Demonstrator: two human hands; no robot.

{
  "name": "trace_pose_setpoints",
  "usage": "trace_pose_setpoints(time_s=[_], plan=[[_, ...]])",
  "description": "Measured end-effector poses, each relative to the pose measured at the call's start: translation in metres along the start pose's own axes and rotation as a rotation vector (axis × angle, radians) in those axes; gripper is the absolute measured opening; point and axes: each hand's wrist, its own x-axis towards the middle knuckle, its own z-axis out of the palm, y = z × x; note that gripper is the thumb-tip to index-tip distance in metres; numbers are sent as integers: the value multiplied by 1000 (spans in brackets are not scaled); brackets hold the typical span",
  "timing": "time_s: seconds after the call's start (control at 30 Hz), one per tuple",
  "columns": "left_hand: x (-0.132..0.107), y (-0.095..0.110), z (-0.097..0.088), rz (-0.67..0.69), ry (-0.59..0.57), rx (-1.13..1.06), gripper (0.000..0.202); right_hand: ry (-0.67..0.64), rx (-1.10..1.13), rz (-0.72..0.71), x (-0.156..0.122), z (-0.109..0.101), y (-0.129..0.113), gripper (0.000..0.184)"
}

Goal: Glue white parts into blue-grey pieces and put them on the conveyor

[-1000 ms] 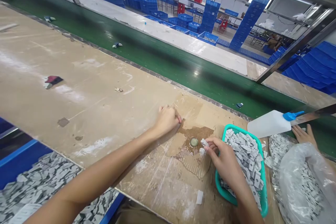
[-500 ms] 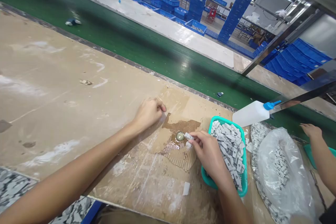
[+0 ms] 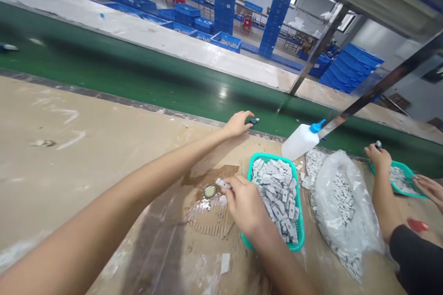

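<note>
My left hand (image 3: 239, 123) reaches to the near edge of the green conveyor belt (image 3: 166, 87). Its thumb and forefinger are apart beside a small dark-and-white part (image 3: 254, 121) lying on the belt. Between the fingertips of my right hand (image 3: 246, 203) is a small light-grey plastic piece (image 3: 222, 184), held above a wet brown patch of cardboard (image 3: 207, 226). Just left of that piece sits a small round dish (image 3: 209, 191) with shiny liquid around it. A green basket (image 3: 300, 221) full of similar grey pieces (image 3: 275, 184) stands right of my right hand.
A white squeeze bottle (image 3: 299, 143) with a blue nozzle stands behind the basket. To the right lies a clear plastic bag (image 3: 360, 212) of small pieces. A co-worker's hands (image 3: 380, 159) are further right, by another green basket (image 3: 398, 166). A metal post (image 3: 318, 50) rises beyond the belt.
My left hand has moved forward and right, from the table to the belt's edge, its fingers spreading. My right hand keeps the grey piece near the dish. The camera view has swung right.
</note>
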Motion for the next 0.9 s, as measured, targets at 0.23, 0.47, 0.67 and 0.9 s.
trace_pose_setpoints(time_s=[0.23, 0.47, 0.67, 0.9], plan=[[27, 0, 23, -121, 57, -241, 12, -43, -68, -22, -1, -5, -3, 24], [-31, 5, -32, -329, 138, -669, 22, -9, 1, -10, -1, -5, -3, 26], [-142, 4, -85, -557, 220, -1260, 20, 2, 142, 0, -1, -7, -2, 18], [-208, -18, -82, -529, 355, -1152, 51, -90, 303, 138, 2, -18, -5, 27]])
